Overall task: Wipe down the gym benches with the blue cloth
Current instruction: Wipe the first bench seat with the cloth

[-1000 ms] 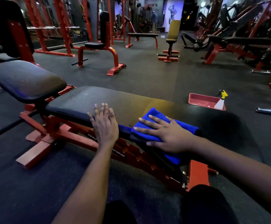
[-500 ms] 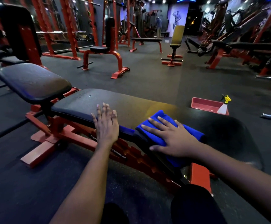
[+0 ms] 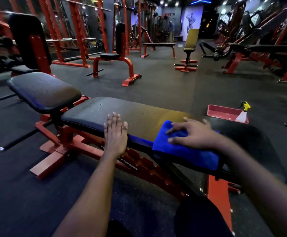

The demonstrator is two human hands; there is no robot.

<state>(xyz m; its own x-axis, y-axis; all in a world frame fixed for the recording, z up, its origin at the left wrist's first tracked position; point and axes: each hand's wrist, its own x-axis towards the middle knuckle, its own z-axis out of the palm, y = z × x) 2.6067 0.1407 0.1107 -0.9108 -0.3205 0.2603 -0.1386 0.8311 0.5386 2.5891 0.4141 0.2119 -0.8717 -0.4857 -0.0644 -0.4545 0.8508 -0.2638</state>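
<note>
Head view: folded blue cloth (image 3: 182, 151) draped over the bench pad (image 3: 139, 115) at its near edge, pressed by the spread fingers of the right hand (image 3: 192, 134), left hand (image 3: 115, 134) flat alongside; soft, light and limp, it is probably best driven under a broad palm.

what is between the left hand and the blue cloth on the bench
Nothing but bare black bench pad lies between the left hand and the blue cloth, as the head view shows.
</note>
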